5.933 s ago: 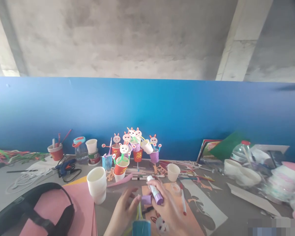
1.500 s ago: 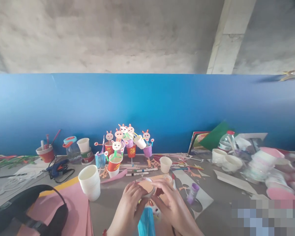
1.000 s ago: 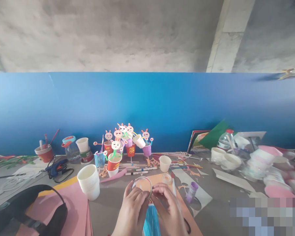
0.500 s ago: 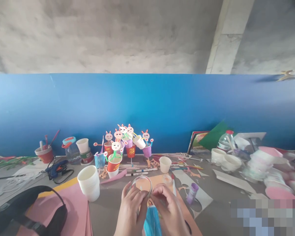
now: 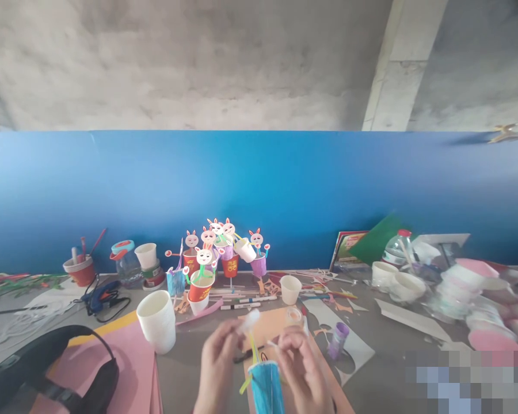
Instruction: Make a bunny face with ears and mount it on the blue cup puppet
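Note:
Between my hands stands a blue paper cup (image 5: pixel 265 386), slightly tilted, with a yellow-green strip (image 5: pixel 254 343) rising from its top and a short one hanging at its left. My left hand (image 5: pixel 218 362) is pinched at a small blurred whitish piece (image 5: pixel 250 321) near the strip's upper end; its kind is unclear. My right hand (image 5: pixel 300 365), beside the cup's upper right, has its thumb and fingers closed on a small white scrap (image 5: pixel 273 344). Behind the cup lies part of a dark slim object (image 5: pixel 244 356), mostly hidden.
Rabbit-faced cup figures (image 5: pixel 204 257) stand at the back. A white cup stack (image 5: pixel 156 322), pink paper (image 5: pixel 129 368) and headphones (image 5: pixel 99 374) lie left. Orange paper (image 5: pixel 267 322), a tape roll (image 5: pixel 293 314), a purple tube (image 5: pixel 338 340) and cut white card (image 5: pixel 362 348) lie around my hands.
The clear round loop between my fingers no longer shows. My hands have moved apart, the left one leftward, and the yellow-green strip and more of the blue cup are now visible.

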A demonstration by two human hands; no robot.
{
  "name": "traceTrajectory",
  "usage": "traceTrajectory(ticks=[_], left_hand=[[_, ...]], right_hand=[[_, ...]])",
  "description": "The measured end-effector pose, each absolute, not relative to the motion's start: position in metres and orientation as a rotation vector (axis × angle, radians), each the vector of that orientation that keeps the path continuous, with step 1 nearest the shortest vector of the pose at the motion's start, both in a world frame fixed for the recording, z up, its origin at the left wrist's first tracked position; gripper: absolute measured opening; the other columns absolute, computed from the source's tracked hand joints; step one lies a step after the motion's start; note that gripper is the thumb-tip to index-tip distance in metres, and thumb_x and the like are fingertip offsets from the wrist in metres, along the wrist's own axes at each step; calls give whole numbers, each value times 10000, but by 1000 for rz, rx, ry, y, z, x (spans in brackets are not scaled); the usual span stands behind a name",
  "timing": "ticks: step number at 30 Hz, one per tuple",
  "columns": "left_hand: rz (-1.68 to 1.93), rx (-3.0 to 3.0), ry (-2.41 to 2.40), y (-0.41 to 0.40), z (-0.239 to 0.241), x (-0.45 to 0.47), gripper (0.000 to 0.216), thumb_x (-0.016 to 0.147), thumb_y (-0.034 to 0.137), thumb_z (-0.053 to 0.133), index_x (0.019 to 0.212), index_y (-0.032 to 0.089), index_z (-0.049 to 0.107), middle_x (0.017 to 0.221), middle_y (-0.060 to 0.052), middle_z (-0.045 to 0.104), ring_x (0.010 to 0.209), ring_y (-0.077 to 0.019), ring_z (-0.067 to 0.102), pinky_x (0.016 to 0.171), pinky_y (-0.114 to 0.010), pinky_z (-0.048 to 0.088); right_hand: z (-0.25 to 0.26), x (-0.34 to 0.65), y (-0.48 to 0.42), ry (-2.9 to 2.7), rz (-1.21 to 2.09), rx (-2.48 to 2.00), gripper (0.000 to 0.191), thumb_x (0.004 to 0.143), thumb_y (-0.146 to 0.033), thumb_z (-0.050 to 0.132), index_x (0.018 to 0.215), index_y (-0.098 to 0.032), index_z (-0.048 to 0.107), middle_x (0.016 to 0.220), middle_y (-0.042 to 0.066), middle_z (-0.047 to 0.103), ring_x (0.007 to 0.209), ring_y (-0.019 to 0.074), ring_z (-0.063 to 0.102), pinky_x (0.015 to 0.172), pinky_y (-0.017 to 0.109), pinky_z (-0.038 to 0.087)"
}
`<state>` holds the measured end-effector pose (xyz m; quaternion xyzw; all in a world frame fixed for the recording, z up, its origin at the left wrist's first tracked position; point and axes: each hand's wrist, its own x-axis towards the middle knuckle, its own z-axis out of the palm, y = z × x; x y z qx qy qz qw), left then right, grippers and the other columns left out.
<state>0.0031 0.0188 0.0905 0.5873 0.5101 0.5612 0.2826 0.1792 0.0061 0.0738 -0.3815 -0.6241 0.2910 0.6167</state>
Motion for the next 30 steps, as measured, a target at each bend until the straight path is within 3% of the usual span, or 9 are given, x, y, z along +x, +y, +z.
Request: traceTrajectory(ticks=[2, 4, 6, 11, 16, 21, 25, 28, 30], left_hand=[[1488, 1658, 1525, 32, 86, -15, 334, 929, 368, 428, 856, 184, 697, 747, -37, 679, 735, -206, 643, 694, -283, 513], [1249, 1912, 1646, 45, 76, -33, 294, 909, 307, 432, 926, 216, 711, 801, -43, 724, 785, -220, 671, 734, -302, 528], [1134, 2026, 1677, 53, 65, -45, 273, 868, 225, 474, 1000, 233, 712, 948, -61, 754, 901, -243, 681, 825, -347, 521], [1002, 2219, 1807, 46, 49, -37, 295, 831, 123, 493, 1013, 220, 704, 1063, -94, 733, 1034, -322, 641, 964, -545, 424], [1057, 2421, 1656, 19, 55, -16, 221, 933, 316, 491, 1010, 219, 674, 1027, -107, 709, 958, -274, 661, 796, -383, 523], [980, 2399, 1582, 9, 43, -13, 154, 898, 250, 528, 891, 238, 682, 898, -61, 729, 852, -254, 675, 744, -351, 504], [1011, 2149, 1521, 8, 36, -11, 141, 865, 271, 538, 803, 217, 653, 798, -45, 703, 776, -225, 659, 684, -289, 480], [977, 1857, 1416, 7, 50, -10, 253, 889, 392, 495, 780, 198, 615, 757, -32, 658, 704, -189, 617, 598, -238, 443], [974, 1718, 1343, 7, 64, -10, 347, 919, 457, 430, 769, 189, 592, 739, -24, 638, 699, -179, 594, 626, -238, 438]], right_hand=[[64, 196, 14, -1358, 606, -974, 99, 923, -333, 563, 874, -247, 565, 913, 41, 621, 922, 216, 636, 844, 288, 512], [51, 215, 22, -1489, 581, -1096, 130, 879, -357, 612, 834, -237, 631, 925, 64, 674, 935, 245, 652, 826, 296, 529], [39, 227, 26, -1655, 625, -1194, 171, 870, -311, 606, 1014, -264, 685, 1017, 68, 726, 958, 252, 685, 836, 304, 546], [37, 224, 16, -1936, 626, -1267, 569, 866, -181, 529, 1400, -373, 480, 1106, 40, 746, 1027, 257, 691, 846, 322, 567], [32, 213, 9, -1979, 702, -1228, 802, 766, -107, 572, 1487, -362, 330, 1151, 37, 727, 1063, 264, 676, 922, 340, 541], [12, 207, 9, -1935, 771, -1205, 810, 796, -206, 627, 1512, -329, 268, 1319, 85, 611, 1165, 284, 597, 984, 380, 483], [13, 199, 7, -1756, 1082, -943, 745, 839, -372, 643, 1496, -263, 311, 1122, 110, 665, 1056, 261, 626, 968, 375, 466], [25, 194, 2, -1549, 1286, -815, 731, 813, -472, 677, 1456, -299, 375, 963, 64, 661, 935, 238, 641, 901, 367, 475], [37, 192, -3, -1477, 1362, -783, 753, 759, -498, 729, 1424, -331, 419, 917, 38, 646, 880, 230, 636, 882, 374, 467]])
